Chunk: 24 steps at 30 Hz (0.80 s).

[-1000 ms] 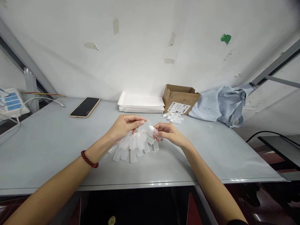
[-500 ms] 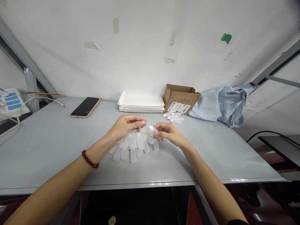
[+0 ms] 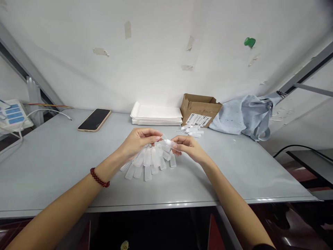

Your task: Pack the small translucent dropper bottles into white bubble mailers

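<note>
Between my hands is a small translucent plastic tube point(image 3: 169, 142) with a white top and a thin loop at its end. My right hand point(image 3: 187, 147) is closed around the tube's body, its fingertips hiding part of it. My left hand point(image 3: 145, 139) pinches the thin loop between thumb and fingertips. Below both hands, a fanned pile of similar translucent tubes point(image 3: 147, 158) lies on the grey table point(image 3: 177, 189). My left hand partly covers the upper edge of that pile.
Several more tubes point(image 3: 194, 131) lie before an open cardboard box point(image 3: 200, 107). Beside it are a stack of white envelopes point(image 3: 157, 116) and a light blue cloth bag point(image 3: 234, 114). A phone point(image 3: 95, 119) and a white cable point(image 3: 47, 110) are at the left.
The held tube has tipped closer to level, and my right fingers have shifted slightly on it. My left hand keeps nearly the same place, still pinching the loop.
</note>
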### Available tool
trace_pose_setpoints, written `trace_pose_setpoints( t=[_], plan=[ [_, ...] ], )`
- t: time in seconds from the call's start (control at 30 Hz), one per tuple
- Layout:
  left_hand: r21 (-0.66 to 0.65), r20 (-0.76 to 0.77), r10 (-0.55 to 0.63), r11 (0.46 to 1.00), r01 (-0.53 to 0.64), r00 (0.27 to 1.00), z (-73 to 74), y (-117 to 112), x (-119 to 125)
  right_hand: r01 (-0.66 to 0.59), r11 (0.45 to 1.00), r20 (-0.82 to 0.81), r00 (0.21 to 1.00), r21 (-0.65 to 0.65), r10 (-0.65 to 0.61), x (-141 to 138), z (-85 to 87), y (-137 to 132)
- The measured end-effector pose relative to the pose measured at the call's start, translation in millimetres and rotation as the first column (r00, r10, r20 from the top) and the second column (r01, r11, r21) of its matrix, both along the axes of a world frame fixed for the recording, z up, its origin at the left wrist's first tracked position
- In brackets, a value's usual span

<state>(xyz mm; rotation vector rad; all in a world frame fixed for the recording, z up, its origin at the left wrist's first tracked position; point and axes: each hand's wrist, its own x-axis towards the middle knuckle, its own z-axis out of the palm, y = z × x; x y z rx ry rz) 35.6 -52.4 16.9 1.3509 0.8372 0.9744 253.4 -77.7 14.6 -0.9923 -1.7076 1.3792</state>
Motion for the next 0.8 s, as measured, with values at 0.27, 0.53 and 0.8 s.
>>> trace_pose_setpoints(
  t=[0.27,0.53,0.8],
  plan=[
    [0.007,0.016,-0.007,1.000,0.007,1.000,0.3,-0.2,0.2,0.020,1.000,0.005,1.000,0.012,-0.020,1.7,-0.1,0.7],
    [0.052,-0.027,-0.003,0.999,0.005,1.000,0.0,-0.4,-1.0,0.055,0.998,0.025,0.998,0.029,-0.056,0.3,2.6,-0.3],
    [0.062,-0.118,0.044,0.997,-0.037,0.992,4.9,-4.7,0.9,0.112,0.991,0.069,0.991,0.076,-0.118,1.3,3.5,-0.3]
  ],
)
